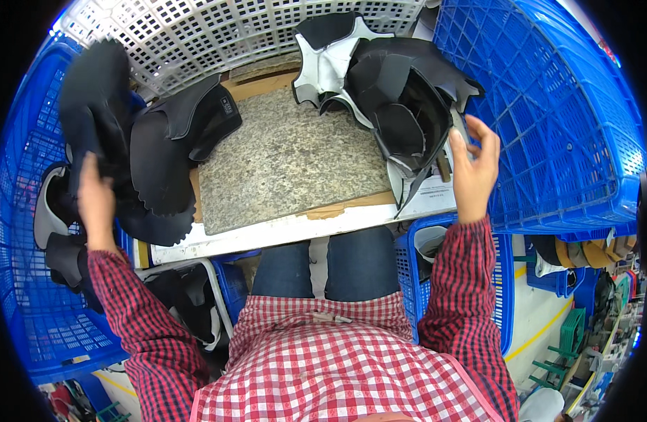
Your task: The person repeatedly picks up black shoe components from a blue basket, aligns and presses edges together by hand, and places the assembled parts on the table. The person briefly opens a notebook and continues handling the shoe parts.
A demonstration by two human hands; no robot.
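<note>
Black shoe uppers (63, 239) in left blue basket (28, 309); right blue basket (548, 105) beside stone slab (288, 162)

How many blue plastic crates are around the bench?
4, perhaps more hidden: a big blue crate at right, another at left, a small one under the right arm, one beside the left knee.

This is a shoe-making workshop, a factory bench. A granite slab (288, 158) lies at the centre of a white table (267, 235) as a work surface. Black shoe uppers (401, 91) pile at 1 o'clock, more uppers (176, 141) at 10 o'clock. Large blue crates (548, 112) stand at 3 o'clock and 9 o'clock, and a white crate (232, 35) at 12 o'clock; the left one holds further cut pieces. At 4 o'clock, a floor with a yellow line (541, 327) and stacked tan parts (591, 253) show more stock nearby.
</note>
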